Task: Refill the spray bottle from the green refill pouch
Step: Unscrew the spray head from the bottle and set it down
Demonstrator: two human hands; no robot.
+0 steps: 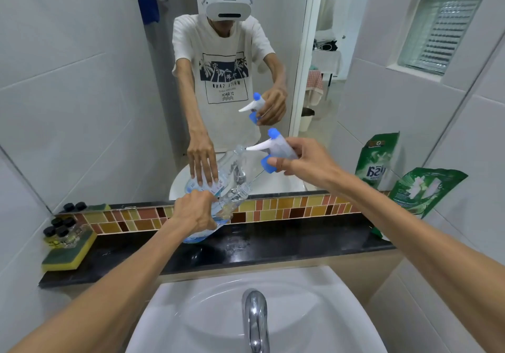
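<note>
My left hand [195, 211] grips the clear spray bottle [229, 202] and holds it tilted to the right above the black ledge [287, 246]; its neck is uncapped and a little bluish liquid sits in its base. My right hand [306, 159] holds the white and blue trigger spray head [273, 147], lifted clear of the bottle, up and to the right of its neck. The green refill pouch [420, 191] leans against the wall at the right end of the ledge, apart from both hands.
A mirror [82, 79] behind the ledge doubles the scene. A yellow-green sponge [68, 254] carrying several small black-capped bottles [58, 229] lies at the ledge's left end. Below are the white sink [191, 311] and chrome tap [255, 317].
</note>
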